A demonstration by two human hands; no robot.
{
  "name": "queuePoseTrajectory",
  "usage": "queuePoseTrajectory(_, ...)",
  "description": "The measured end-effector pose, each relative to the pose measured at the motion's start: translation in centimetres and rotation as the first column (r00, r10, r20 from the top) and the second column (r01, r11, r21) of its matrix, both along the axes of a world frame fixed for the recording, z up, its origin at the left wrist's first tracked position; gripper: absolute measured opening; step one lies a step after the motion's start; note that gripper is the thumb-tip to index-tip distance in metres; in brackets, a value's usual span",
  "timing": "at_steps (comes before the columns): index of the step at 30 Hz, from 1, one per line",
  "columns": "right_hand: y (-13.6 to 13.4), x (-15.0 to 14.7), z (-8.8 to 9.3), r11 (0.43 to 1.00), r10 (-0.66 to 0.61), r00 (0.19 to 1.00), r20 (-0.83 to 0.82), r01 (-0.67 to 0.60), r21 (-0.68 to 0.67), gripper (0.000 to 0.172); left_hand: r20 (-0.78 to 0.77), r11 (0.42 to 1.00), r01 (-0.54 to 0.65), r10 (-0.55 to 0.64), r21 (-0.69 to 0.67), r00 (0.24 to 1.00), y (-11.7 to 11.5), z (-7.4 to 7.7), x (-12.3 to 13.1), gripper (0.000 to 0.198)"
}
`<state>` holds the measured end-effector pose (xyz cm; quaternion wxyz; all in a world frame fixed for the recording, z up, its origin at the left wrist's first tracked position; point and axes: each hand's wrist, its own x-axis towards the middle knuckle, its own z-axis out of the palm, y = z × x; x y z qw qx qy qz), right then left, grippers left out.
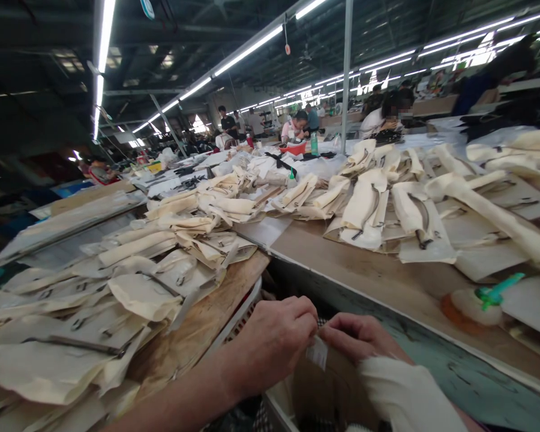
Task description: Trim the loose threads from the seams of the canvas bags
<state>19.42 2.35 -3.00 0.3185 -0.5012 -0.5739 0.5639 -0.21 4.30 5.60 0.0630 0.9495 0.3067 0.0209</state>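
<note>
Left hand [274, 342] and right hand [362, 337]: fingers pinched closed on tag [317, 353], low centre between hands. Tag probably light, thin, floppy, easily creased. Grip at edges, fingertips only.

1. The fabric pieces [364, 204] are showing a plain cream colour.
2. The backing sheets [432, 246] under them are showing pale grey-white.
3. The thin strips [76, 343] on the pieces are showing dark grey to black.
4. The table [342, 252] is showing bare tan-brown, and its front edge [454, 372] is showing worn teal paint with dark scuffs.
5. The wooden board [198, 330] is showing brown grain with darker stains.
6. The small bottle [477, 303] is showing a whitish body, an orange base and a green nozzle.
7. The tag [317, 353] between the left hand [274, 342] and the right hand [364, 339] is showing white with faint grey print.
8. The sleeve [405, 390] on the right wrist is showing off-white.
9. The basket [238, 312] is showing white.
</note>
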Motion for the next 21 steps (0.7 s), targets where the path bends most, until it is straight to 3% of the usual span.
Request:
queuePoseTrajectory(6,0.07,-0.16,0.09,1.0,-0.013,1.0,0.024,0.013,-0.005,0.04,-0.055,0.999,0.032,-0.031,0.025,0.998,0.06,0.49,0.3,0.012)
queuePoseTrajectory(21,-0.1,0.15,-0.09,0.999,-0.035,0.996,0.085,0.032,0.029,0.038,-0.013,0.994,0.094,-0.094,0.053,0.996,0.5,0.16,0.7,0.008)
